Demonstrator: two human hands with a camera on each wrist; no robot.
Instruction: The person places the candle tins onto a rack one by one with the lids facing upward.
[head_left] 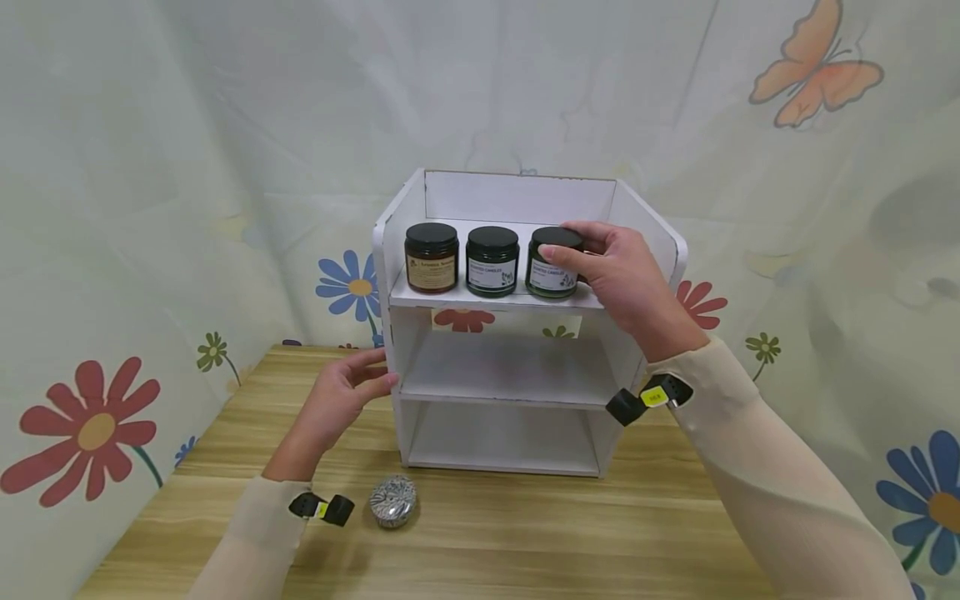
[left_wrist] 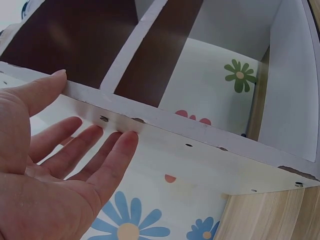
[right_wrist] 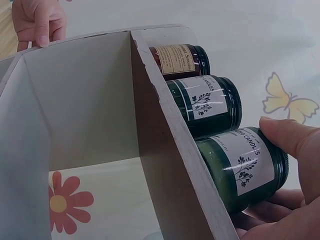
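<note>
My right hand (head_left: 633,279) grips a green scented-candle jar (head_left: 552,273) with a black lid and white label, thumb at the front and fingers behind. The jar stands upright at the right of the top level of a white shelf unit (head_left: 510,367). Left of it are a matching green candle jar (head_left: 492,268) and an amber candle jar (head_left: 432,265) with a tan label. At the unit's left side is my left hand (head_left: 337,400); in the left wrist view its thumb (left_wrist: 47,90) lies by the front edge, with loosely extended fingers along the outer side panel.
A small round tin (head_left: 393,502) with a black-and-white pattern sits on the wooden table (head_left: 525,533), in front of the unit's left corner. Behind hangs a pale curtain (head_left: 300,108) printed with flowers and butterflies. Two lower levels of the unit face me.
</note>
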